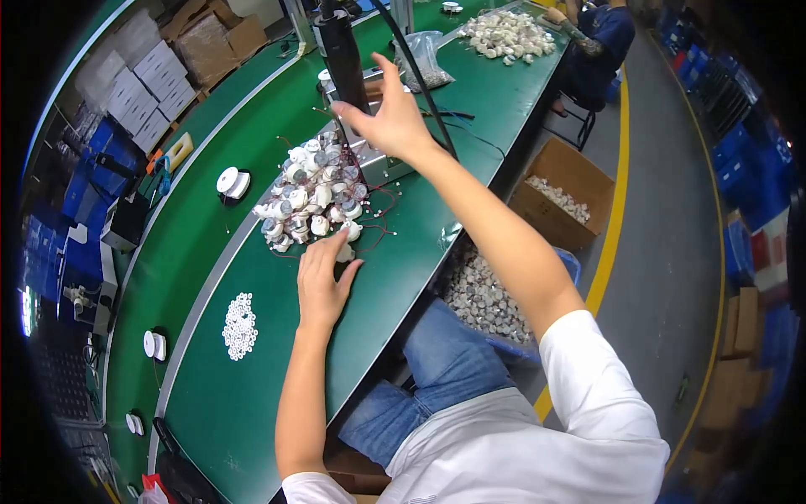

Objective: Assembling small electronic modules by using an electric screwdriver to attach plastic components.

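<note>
My left hand lies on the green tabletop, fingers closing on one small white part at the near edge of the pile of wired white parts. My right hand is up, fingers spread and grasping nothing, beside the black cylinder of the press. White rings lie left of my wrist.
</note>
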`<act>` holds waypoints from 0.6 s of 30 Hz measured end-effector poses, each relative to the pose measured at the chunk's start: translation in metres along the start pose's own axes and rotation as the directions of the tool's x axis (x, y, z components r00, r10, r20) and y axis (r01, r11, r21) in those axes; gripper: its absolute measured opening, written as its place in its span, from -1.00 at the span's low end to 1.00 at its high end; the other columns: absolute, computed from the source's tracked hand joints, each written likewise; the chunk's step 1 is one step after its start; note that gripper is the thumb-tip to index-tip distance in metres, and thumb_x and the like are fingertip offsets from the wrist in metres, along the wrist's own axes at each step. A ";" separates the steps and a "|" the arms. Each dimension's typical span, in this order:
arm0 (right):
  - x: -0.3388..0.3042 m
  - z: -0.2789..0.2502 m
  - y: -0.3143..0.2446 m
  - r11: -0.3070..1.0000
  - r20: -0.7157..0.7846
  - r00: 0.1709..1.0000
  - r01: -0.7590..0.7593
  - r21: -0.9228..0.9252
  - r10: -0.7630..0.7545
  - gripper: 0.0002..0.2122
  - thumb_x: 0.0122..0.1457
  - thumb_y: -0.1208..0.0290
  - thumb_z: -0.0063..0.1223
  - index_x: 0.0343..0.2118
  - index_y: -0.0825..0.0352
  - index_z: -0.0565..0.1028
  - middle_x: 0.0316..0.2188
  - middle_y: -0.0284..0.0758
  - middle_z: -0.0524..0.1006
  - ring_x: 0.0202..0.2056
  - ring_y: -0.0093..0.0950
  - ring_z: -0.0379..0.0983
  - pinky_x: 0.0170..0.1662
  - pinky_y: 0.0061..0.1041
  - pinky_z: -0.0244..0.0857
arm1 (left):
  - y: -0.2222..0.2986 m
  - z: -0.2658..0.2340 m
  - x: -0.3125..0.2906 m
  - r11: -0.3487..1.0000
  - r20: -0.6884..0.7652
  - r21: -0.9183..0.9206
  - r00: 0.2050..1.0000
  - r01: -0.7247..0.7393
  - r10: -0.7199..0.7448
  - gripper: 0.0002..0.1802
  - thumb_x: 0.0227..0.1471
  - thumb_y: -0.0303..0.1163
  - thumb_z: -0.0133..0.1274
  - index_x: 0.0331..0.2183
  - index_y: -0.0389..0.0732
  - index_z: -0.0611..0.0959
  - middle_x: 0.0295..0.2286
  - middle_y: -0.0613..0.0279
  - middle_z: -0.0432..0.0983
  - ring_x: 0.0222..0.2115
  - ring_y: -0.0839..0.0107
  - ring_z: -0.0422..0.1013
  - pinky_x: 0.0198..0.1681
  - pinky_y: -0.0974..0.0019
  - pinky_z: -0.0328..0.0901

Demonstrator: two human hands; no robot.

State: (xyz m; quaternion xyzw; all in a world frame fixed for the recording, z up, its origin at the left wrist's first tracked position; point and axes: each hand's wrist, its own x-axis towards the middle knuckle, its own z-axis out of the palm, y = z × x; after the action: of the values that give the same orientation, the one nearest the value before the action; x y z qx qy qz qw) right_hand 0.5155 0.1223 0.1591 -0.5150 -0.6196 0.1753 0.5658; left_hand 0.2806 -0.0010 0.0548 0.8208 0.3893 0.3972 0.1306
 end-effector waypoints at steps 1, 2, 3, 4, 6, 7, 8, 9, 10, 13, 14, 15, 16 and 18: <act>0.002 -0.001 -0.005 0.996 0.034 0.999 0.038 -0.081 -0.035 -0.05 0.06 0.06 0.43 0.37 0.44 0.12 -0.08 -0.03 0.62 -0.07 -0.14 0.62 0.03 -0.17 0.45 | -0.002 -0.004 0.000 0.996 0.028 0.007 0.996 -0.088 0.088 -0.30 -0.14 -0.52 0.45 0.09 -0.18 0.60 -0.10 0.03 0.59 -0.09 0.06 0.51 -0.01 0.09 0.40; 0.002 -0.004 -0.010 0.984 0.070 0.995 0.079 -0.162 -0.068 -0.14 0.09 0.10 0.41 0.35 0.40 0.18 -0.13 -0.08 0.65 -0.14 -0.19 0.64 -0.03 -0.18 0.48 | -0.003 -0.006 0.000 0.996 0.028 0.011 0.996 -0.085 0.085 -0.30 -0.14 -0.52 0.45 0.09 -0.18 0.60 -0.10 0.03 0.59 -0.09 0.06 0.51 -0.01 0.09 0.40; -0.002 -0.007 -0.015 0.983 0.070 0.995 0.080 -0.164 -0.069 -0.14 0.09 0.10 0.41 0.35 0.40 0.18 -0.13 -0.08 0.65 -0.14 -0.19 0.64 -0.03 -0.18 0.48 | -0.002 -0.004 0.001 0.996 0.025 -0.037 0.997 -0.076 0.077 -0.32 -0.14 -0.50 0.45 0.08 -0.20 0.60 -0.10 0.03 0.60 -0.08 0.05 0.51 0.02 0.08 0.40; -0.008 -0.009 -0.020 0.986 0.036 0.993 0.119 -0.118 -0.115 -0.22 0.11 0.16 0.39 0.31 0.38 0.22 -0.18 -0.11 0.65 -0.19 -0.23 0.65 -0.07 -0.23 0.49 | -0.001 -0.002 0.002 0.995 0.022 -0.082 0.998 -0.064 0.067 -0.34 -0.13 -0.49 0.45 0.07 -0.22 0.61 -0.10 0.04 0.61 -0.06 0.04 0.50 0.05 0.07 0.40; -0.013 -0.009 -0.021 0.984 -0.003 0.987 0.158 -0.083 -0.159 -0.30 0.13 0.22 0.37 0.27 0.35 0.27 -0.23 -0.14 0.65 -0.24 -0.27 0.65 -0.12 -0.27 0.50 | 0.005 0.001 0.009 0.993 -0.017 -0.082 0.996 -0.090 0.089 -0.36 -0.09 -0.45 0.43 0.07 -0.26 0.60 -0.05 0.00 0.56 -0.05 -0.02 0.48 0.07 0.05 0.39; -0.014 -0.008 -0.019 0.979 -0.079 0.975 0.206 -0.009 -0.206 -0.40 0.16 0.28 0.37 0.18 0.36 0.32 -0.29 -0.24 0.64 -0.30 -0.41 0.63 -0.18 -0.39 0.50 | 0.010 0.006 0.013 1.000 -0.028 0.006 1.000 -0.007 0.008 -0.39 -0.05 -0.44 0.40 0.07 -0.26 0.60 -0.03 -0.01 0.53 -0.06 -0.03 0.48 0.07 0.04 0.39; -0.014 -0.007 -0.016 0.964 -0.158 0.956 0.258 0.061 -0.246 -0.51 0.19 0.34 0.37 0.10 0.37 0.38 -0.35 -0.35 0.62 -0.36 -0.55 0.61 -0.25 -0.51 0.49 | 0.012 0.010 0.016 0.993 -0.045 0.094 0.996 0.077 -0.073 -0.42 -0.02 -0.44 0.38 0.07 -0.27 0.60 0.00 -0.02 0.49 -0.06 -0.05 0.47 0.07 0.04 0.38; -0.008 0.000 -0.019 0.904 -0.239 0.934 0.328 0.276 -0.265 -0.64 0.26 0.42 0.31 0.00 0.37 0.39 -0.48 -0.45 0.54 -0.50 -0.64 0.51 -0.40 -0.58 0.42 | 0.008 0.014 0.016 0.991 -0.035 0.120 0.997 0.066 -0.062 -0.47 0.04 -0.43 0.33 0.06 -0.29 0.60 0.01 -0.03 0.44 -0.07 -0.06 0.46 0.07 0.03 0.38; -0.005 -0.003 -0.020 0.905 -0.239 0.933 0.329 0.271 -0.267 -0.64 0.26 0.42 0.31 0.00 0.37 0.39 -0.48 -0.45 0.54 -0.50 -0.64 0.51 -0.40 -0.58 0.42 | 0.006 0.016 0.015 0.991 -0.036 0.116 0.998 0.064 -0.061 -0.47 0.04 -0.43 0.33 0.06 -0.29 0.60 0.01 -0.03 0.44 -0.07 -0.06 0.46 0.07 0.03 0.38; -0.001 -0.010 -0.027 0.905 -0.066 0.998 0.045 0.423 -0.018 -0.64 0.22 0.31 0.37 -0.16 0.36 0.37 -0.47 -0.47 0.45 -0.43 -0.62 0.42 -0.38 -0.53 0.32 | -0.001 0.017 0.010 0.995 0.025 -0.015 0.995 0.095 -0.095 -0.52 0.05 -0.47 0.30 0.03 -0.24 0.60 -0.13 0.03 0.43 -0.16 0.00 0.47 -0.06 0.07 0.41; -0.001 -0.007 -0.023 0.906 -0.065 0.998 0.043 0.421 -0.017 -0.64 0.22 0.31 0.37 -0.16 0.36 0.37 -0.47 -0.47 0.45 -0.43 -0.62 0.42 -0.38 -0.53 0.32 | -0.001 0.015 0.006 0.995 0.024 -0.017 0.995 0.097 -0.096 -0.52 0.05 -0.47 0.30 0.03 -0.24 0.60 -0.13 0.03 0.43 -0.16 0.00 0.47 -0.06 0.07 0.41; 0.002 -0.006 -0.016 0.916 -0.155 0.983 0.148 0.373 -0.096 -0.65 0.22 0.30 0.37 -0.17 0.36 0.39 -0.46 -0.46 0.45 -0.42 -0.62 0.39 -0.36 -0.54 0.30 | 0.003 0.014 0.007 0.992 0.062 -0.067 0.992 0.110 -0.106 -0.54 0.04 -0.48 0.31 0.00 -0.25 0.61 -0.13 0.04 0.43 -0.17 0.00 0.48 -0.08 0.07 0.41; 0.006 -0.006 -0.009 0.915 -0.238 0.955 0.250 0.316 -0.178 -0.65 0.22 0.29 0.38 -0.18 0.36 0.40 -0.45 -0.46 0.45 -0.41 -0.63 0.36 -0.34 -0.54 0.29 | 0.006 0.014 0.008 0.985 0.101 -0.116 0.988 0.125 -0.114 -0.56 0.03 -0.49 0.32 -0.02 -0.26 0.62 -0.14 0.04 0.44 -0.19 0.00 0.49 -0.09 0.07 0.42; 0.010 -0.004 0.001 0.918 -0.248 0.951 0.258 0.303 -0.185 -0.66 0.22 0.30 0.38 -0.19 0.36 0.41 -0.45 -0.46 0.44 -0.42 -0.62 0.34 -0.34 -0.53 0.28 | 0.007 0.013 0.009 0.983 0.118 -0.147 0.989 0.108 -0.091 -0.58 0.01 -0.50 0.32 -0.06 -0.27 0.62 -0.13 0.02 0.46 -0.19 0.00 0.50 -0.09 0.08 0.41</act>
State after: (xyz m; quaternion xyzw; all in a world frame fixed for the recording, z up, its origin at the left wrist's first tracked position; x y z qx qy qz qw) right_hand 0.5215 0.1299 0.1645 -0.3546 -0.5712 0.1549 0.7239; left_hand 0.2976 0.0024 0.0544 0.8087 0.3904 0.3726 0.2342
